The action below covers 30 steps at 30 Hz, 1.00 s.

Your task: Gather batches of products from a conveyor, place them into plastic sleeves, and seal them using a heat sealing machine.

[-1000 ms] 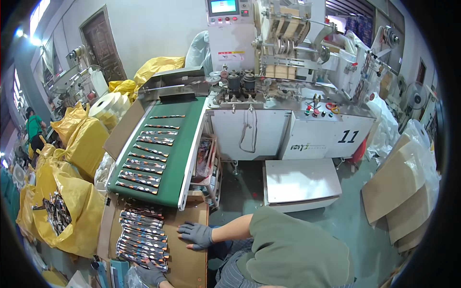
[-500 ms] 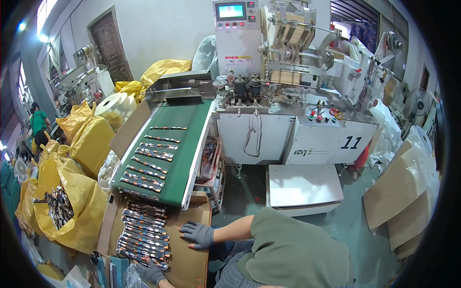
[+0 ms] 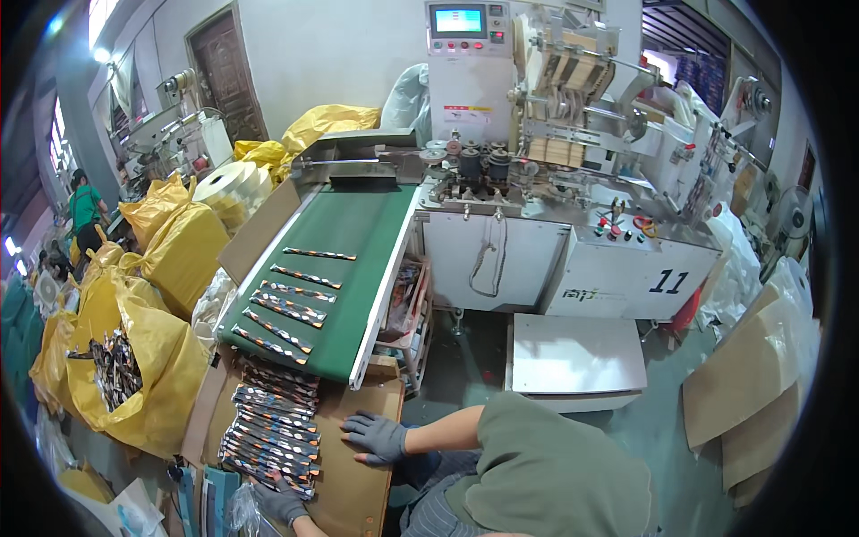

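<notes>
My right hand (image 3: 376, 437), in a grey glove, lies flat with fingers spread on a brown cardboard sheet (image 3: 358, 488). To its left is a pile of long striped packets (image 3: 268, 430). My left hand (image 3: 279, 501), also in a grey glove, rests at the near edge of that pile and touches the nearest packets without gripping any. Beyond the pile, a green conveyor belt (image 3: 358, 242) slopes down toward me and carries several more striped packets (image 3: 286, 304) laid crosswise.
A white packaging machine (image 3: 573, 259) with a small screen (image 3: 458, 21) stands at the belt's far end, with a white platform (image 3: 577, 358) in front of it. Yellow bags (image 3: 134, 358) of packets crowd the left. Flat cardboard (image 3: 752, 385) leans at the right. A person in green (image 3: 85, 210) stands far left.
The packets on the belt have travelled down toward the pile. Both hands stay where they were, and the view has shifted slightly.
</notes>
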Motion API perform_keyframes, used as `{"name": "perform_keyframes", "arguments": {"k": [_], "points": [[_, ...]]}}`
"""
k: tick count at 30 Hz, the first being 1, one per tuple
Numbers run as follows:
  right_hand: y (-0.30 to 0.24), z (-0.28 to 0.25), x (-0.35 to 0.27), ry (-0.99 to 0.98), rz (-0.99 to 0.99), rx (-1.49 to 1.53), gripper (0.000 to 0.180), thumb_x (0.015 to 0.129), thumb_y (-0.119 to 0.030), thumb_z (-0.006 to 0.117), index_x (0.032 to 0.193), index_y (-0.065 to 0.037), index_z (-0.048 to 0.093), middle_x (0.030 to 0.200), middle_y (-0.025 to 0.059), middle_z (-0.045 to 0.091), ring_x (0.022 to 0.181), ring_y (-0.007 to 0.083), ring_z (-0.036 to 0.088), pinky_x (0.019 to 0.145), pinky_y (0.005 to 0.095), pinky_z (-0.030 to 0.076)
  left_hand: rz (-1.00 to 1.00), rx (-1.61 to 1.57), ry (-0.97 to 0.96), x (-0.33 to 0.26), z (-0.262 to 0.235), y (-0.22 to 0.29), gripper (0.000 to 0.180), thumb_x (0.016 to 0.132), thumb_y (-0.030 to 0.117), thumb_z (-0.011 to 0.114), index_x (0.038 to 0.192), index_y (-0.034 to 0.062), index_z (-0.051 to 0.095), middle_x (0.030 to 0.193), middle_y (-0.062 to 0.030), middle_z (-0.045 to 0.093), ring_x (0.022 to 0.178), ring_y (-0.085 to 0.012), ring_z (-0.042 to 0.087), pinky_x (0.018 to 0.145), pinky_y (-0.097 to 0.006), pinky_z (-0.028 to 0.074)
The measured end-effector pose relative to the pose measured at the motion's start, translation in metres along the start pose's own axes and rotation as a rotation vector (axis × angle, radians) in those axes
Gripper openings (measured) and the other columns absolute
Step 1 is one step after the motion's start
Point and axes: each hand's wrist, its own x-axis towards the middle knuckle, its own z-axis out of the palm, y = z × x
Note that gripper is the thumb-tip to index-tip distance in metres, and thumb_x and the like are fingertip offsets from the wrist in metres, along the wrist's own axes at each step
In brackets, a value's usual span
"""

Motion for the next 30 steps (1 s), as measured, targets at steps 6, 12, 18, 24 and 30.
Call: {"name": "perform_keyframes", "arguments": {"k": [6, 12, 18, 24, 30], "points": [[-0.013, -0.009, 0.013, -0.058, 0.039, 0.231, 0.049, 0.081, -0.034, 0.056, 0.118, -0.002, 0.05, 0.128, 0.0218, 0.045, 0.122, 0.0383, 0.04, 0.105, 0.0487, 0.029, -0.037, -0.045, 0.023, -0.009, -0.004, -0.004, 0.072, 0.083, 0.048, 0.057, 0.133, -0.0027, 0.04, 0.125, -0.0251, 0.051, 0.113, -0.0401, 0.049, 0.095, -0.042, 0.038], [0.014, -0.136, 0.151, 0.367, -0.038, 0.047, 0.055, 0.076, -0.03, 0.068, 0.12, -0.002, 0.051, 0.124, 0.0221, 0.048, 0.114, 0.0417, 0.045, 0.095, 0.0489, 0.036, -0.076, -0.169, 0.009, -0.006, -0.007, 0.012, 0.075, 0.078, 0.046, 0.064, 0.135, 0.0038, 0.04, 0.125, -0.0244, 0.051, 0.113, -0.0394, 0.05, 0.096, -0.042, 0.038], [0.192, -0.147, 0.25, 0.154, 0.88, -0.242, 0.096, 0.074, -0.073, 0.048, 0.136, 0.0, 0.038, 0.139, 0.0234, 0.038, 0.13, 0.0389, 0.034, 0.107, 0.04, 0.027, -0.052, -0.112, 0.027, -0.01, -0.004, 0.005, 0.076, 0.075, 0.048, 0.065, 0.132, 0.0023, 0.043, 0.117, -0.0238, 0.054, 0.107, -0.0384, 0.051, 0.092, -0.043, 0.039], [0.081, -0.061, 0.253, -0.236, 0.152, -0.268, 0.099, 0.076, -0.069, 0.05, 0.138, 0.006, 0.03, 0.142, 0.0281, 0.029, 0.135, 0.0385, 0.024, 0.111, 0.0395, 0.019, -0.013, -0.026, 0.064, -0.008, -0.013, 0.013, 0.077, 0.076, 0.052, 0.063, 0.129, 0.0, 0.044, 0.106, -0.0212, 0.057, 0.1, -0.0362, 0.052, 0.09, -0.043, 0.038], [0.016, -0.002, 0.28, -0.365, 0.548, 0.04, 0.095, 0.075, -0.065, 0.055, 0.13, 0.01, 0.037, 0.129, 0.0311, 0.045, 0.121, 0.0391, 0.046, 0.099, 0.0403, 0.038, -0.293, -0.552, -0.072, 0.003, -0.03, 0.041, 0.071, 0.087, 0.052, 0.051, 0.128, -0.0046, 0.043, 0.115, -0.0241, 0.056, 0.109, -0.0343, 0.052, 0.092, -0.04, 0.04]]}}
